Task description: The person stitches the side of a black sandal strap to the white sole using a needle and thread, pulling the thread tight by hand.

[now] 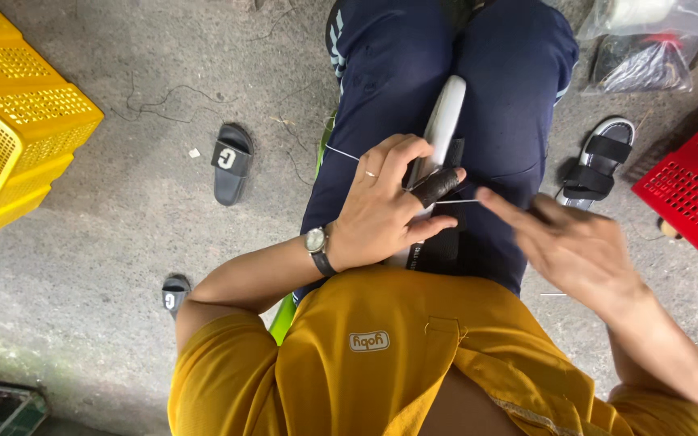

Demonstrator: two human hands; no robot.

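I sit with a white shoe sole [446,121] lying along my lap, between my legs in navy trousers. My left hand [381,214], with a wristwatch and a ring, grips the near end of the sole. A black guard [436,186] covers one of its fingertips. My right hand [575,242] is just right of it, blurred, with fingers pinched at the end of a thin pale thread [456,201] that runs back to the sole. Whether it holds a needle is too blurred to tell. A dark piece [438,246] lies under the sole on my lap.
Stacked yellow plastic crates [18,129] stand at the left and a red crate [692,186] at the right. On the concrete floor lie a black slide sandal [232,161], a second one [174,292], and a black-and-white sandal [599,161]. Plastic bags [648,48] sit top right.
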